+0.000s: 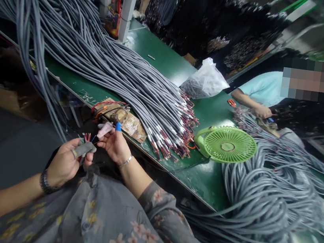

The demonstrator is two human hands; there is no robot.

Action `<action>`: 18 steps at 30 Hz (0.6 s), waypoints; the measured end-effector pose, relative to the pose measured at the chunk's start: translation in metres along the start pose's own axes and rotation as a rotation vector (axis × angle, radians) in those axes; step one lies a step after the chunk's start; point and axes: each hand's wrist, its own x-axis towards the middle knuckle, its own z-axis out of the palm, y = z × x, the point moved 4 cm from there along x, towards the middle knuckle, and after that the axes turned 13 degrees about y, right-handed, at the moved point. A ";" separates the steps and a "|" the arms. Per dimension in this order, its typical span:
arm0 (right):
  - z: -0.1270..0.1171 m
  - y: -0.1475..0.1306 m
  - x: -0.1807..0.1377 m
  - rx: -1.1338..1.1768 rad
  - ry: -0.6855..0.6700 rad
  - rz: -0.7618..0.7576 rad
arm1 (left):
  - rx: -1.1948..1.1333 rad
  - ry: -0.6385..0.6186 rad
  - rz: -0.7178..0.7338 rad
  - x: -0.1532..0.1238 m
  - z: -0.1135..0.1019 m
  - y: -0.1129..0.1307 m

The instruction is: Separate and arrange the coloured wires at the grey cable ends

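My left hand is closed around a bundle of grey cables whose stripped coloured wire ends stick up near my fingers. My right hand sits just to the right of it. Its fingers wear a blue finger cot and pale tape and pinch at thin wires coming from the bundle. Both hands hover over my lap, in front of the green table's edge.
A big sheaf of grey cables with red and white wire ends lies across the table. A green fan lies beside it. More grey cable is coiled at right. A co-worker's hand works across the table near a plastic bag.
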 end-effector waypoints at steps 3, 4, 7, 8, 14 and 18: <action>0.002 0.000 -0.003 -0.014 -0.003 -0.049 | 0.034 0.040 0.128 0.000 -0.004 0.006; 0.002 0.001 -0.004 -0.018 0.005 -0.067 | 0.066 0.047 0.186 0.001 -0.006 0.008; 0.002 0.002 -0.005 -0.029 0.023 -0.086 | 0.219 0.058 0.405 0.003 -0.010 0.016; 0.002 0.003 -0.005 -0.034 0.027 -0.084 | 0.277 0.068 0.484 0.004 -0.011 0.019; 0.001 0.003 -0.004 0.010 0.069 -0.060 | 0.432 0.147 0.755 0.011 -0.012 0.031; 0.000 0.001 -0.005 0.070 0.104 -0.053 | 0.507 0.099 0.975 0.013 -0.007 0.036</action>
